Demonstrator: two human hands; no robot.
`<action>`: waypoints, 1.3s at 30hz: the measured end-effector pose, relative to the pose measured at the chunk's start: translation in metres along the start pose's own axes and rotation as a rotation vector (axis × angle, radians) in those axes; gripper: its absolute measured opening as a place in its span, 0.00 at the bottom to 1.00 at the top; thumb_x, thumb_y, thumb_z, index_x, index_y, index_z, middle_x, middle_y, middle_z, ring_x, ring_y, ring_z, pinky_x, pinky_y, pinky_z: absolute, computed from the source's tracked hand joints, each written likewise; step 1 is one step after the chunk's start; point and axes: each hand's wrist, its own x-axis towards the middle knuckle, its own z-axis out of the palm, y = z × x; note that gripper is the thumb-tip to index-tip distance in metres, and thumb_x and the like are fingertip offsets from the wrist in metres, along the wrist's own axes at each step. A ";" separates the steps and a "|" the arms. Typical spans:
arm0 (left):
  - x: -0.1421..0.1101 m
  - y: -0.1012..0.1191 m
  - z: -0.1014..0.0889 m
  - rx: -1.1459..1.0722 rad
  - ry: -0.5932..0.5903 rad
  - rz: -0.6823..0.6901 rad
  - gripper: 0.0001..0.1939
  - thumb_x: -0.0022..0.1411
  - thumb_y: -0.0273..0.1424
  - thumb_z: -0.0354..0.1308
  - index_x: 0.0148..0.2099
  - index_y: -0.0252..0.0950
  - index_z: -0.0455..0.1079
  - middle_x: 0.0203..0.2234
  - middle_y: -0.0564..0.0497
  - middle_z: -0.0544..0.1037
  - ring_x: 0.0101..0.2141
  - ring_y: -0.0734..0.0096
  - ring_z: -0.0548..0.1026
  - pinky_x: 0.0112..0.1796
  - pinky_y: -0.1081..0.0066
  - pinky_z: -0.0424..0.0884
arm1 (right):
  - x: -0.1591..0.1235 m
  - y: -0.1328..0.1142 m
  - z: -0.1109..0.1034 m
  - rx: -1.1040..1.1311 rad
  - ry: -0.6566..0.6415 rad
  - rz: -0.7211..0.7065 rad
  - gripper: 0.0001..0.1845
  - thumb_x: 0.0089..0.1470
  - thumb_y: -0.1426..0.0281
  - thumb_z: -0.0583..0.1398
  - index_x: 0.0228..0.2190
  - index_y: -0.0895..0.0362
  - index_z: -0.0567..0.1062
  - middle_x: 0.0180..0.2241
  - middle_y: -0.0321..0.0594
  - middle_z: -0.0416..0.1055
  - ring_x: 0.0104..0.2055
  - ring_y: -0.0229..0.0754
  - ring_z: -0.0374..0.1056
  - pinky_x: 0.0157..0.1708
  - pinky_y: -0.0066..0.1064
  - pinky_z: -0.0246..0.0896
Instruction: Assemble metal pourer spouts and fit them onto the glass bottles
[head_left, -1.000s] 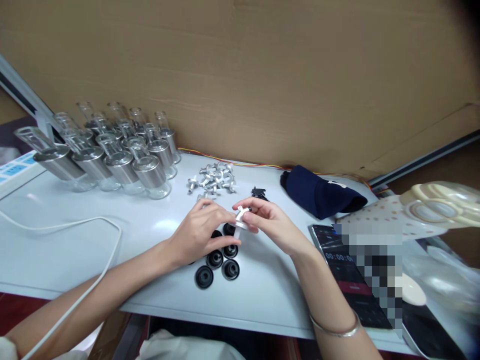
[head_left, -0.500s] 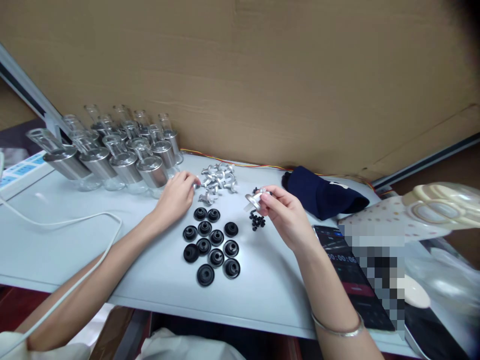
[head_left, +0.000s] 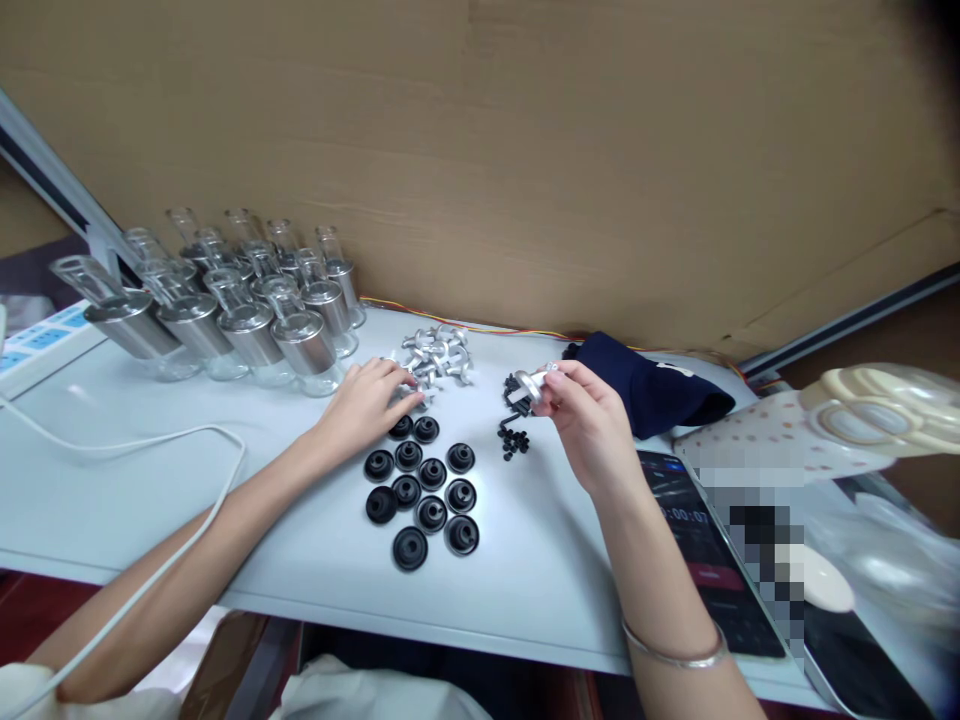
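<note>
My right hand [head_left: 589, 415] pinches a shiny silver metal part [head_left: 531, 387] with a round flange and a narrow stem, holding it above the table. At the near edge of a pile of similar silver parts [head_left: 442, 350], the thumb and fingers of my left hand [head_left: 371, 400] close around another silver part [head_left: 424, 398], partly hidden by the fingers. Just in front of that hand lie several round black caps [head_left: 432, 473] with raised centres. Small black pieces [head_left: 514, 442] and a thin black hex key [head_left: 511, 420] lie below my right hand.
Several glass bottles with metal sleeves [head_left: 247, 330] stand at the back left. A white cable [head_left: 187, 430] crosses the left side. A dark blue cap [head_left: 637, 385], a tablet [head_left: 712, 560] and a spotted cup [head_left: 780, 425] are on the right. Cardboard [head_left: 480, 170] walls the back.
My left hand has shifted right and nearer, onto a silver part at the pile's edge. My right hand has moved slightly right with its silver part, uncovering more small black pieces.
</note>
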 end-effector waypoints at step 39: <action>-0.009 0.023 0.001 -0.187 0.165 0.281 0.05 0.62 0.30 0.58 0.40 0.33 0.70 0.32 0.47 0.77 0.36 0.64 0.74 0.39 0.64 0.70 | 0.001 0.002 -0.003 -0.127 -0.011 -0.016 0.06 0.41 0.68 0.63 0.25 0.57 0.73 0.19 0.31 0.70 0.21 0.33 0.64 0.24 0.26 0.59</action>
